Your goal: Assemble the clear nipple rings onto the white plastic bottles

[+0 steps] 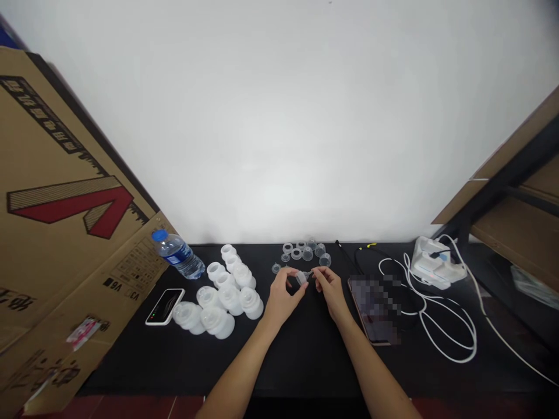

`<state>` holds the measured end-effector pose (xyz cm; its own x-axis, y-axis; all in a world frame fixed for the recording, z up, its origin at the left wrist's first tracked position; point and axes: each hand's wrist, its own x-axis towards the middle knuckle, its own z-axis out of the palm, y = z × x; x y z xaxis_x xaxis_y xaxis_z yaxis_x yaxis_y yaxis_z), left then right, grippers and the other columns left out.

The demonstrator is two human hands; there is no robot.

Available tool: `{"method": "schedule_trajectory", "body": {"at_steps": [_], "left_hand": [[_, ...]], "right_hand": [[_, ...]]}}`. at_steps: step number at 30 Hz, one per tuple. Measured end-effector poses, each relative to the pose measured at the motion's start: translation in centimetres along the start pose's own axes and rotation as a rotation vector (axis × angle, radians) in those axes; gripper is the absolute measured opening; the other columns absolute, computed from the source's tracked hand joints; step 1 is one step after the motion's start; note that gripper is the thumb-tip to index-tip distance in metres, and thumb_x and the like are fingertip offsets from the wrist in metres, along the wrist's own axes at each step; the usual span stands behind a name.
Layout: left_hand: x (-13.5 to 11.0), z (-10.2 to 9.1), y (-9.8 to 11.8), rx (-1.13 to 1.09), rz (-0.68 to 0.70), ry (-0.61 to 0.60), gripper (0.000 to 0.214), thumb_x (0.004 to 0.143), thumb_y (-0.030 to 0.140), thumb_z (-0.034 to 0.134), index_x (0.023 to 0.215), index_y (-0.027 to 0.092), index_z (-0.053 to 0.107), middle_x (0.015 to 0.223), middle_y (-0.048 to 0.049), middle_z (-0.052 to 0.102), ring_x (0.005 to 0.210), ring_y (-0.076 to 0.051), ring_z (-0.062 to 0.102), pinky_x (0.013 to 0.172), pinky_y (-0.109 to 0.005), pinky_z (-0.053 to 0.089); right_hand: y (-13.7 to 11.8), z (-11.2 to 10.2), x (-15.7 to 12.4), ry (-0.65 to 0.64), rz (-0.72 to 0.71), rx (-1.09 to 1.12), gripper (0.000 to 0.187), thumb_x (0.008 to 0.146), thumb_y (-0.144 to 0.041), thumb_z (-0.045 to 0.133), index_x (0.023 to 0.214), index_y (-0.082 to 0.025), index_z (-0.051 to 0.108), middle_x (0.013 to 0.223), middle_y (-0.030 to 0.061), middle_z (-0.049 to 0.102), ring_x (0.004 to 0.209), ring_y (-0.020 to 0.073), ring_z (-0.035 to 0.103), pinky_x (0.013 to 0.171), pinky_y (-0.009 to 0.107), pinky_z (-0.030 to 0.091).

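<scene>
My left hand (282, 291) is closed around a translucent bottle collar (301, 278) above the black table. Thumb and fingers of my right hand (328, 285) pinch the narrow end of a clear silicone nipple (307, 273) at the collar's right side. Just beyond my hands lie loose collars (296, 254), small nipples (276, 268) and clear dome caps (325, 260). Left of my left hand stand several milky white bottles; the nearer ones, like this capped bottle (217, 323), have tops on, while some at the back, like this open bottle (215, 271), show bare mouths.
A water bottle (179, 254) leans beside a large cardboard box (56, 221) on the left, near a white handheld device (165, 306). Right of my right arm are a phone (371, 317), white cables (449, 349) and a white power strip (437, 265). A white wall rises behind the table.
</scene>
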<state>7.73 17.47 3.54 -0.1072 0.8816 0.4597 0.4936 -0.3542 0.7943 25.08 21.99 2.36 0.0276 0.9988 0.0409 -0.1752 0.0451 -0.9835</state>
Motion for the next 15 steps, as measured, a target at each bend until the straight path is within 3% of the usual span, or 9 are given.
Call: {"method": "schedule_trajectory", "body": {"at_steps": [11, 15], "left_hand": [[-0.29, -0.25, 0.42, -0.03, 0.073, -0.036, 0.044, 0.098, 0.028, 0.074, 0.141, 0.027, 0.063, 0.129, -0.0088, 0.075, 0.093, -0.019, 0.072, 0.088, -0.037, 0.062], [-0.15, -0.38, 0.65, -0.062, 0.119, 0.0, 0.027, 0.098, 0.027, 0.076, 0.124, 0.026, 0.067, 0.135, -0.0104, 0.075, 0.096, -0.02, 0.073, 0.087, -0.038, 0.063]], "right_hand": [[-0.7, -0.09, -0.29, -0.125, 0.082, 0.064, 0.044, 0.08, -0.062, 0.089, 0.089, -0.02, 0.081, 0.067, -0.0008, 0.064, 0.054, 0.0126, 0.047, 0.052, 0.028, 0.035], [-0.82, -0.15, -0.48, -0.187, 0.113, 0.099, 0.04, 0.08, -0.057, 0.091, 0.095, -0.02, 0.083, 0.071, -0.0006, 0.066, 0.056, 0.0123, 0.048, 0.054, 0.028, 0.037]]}}
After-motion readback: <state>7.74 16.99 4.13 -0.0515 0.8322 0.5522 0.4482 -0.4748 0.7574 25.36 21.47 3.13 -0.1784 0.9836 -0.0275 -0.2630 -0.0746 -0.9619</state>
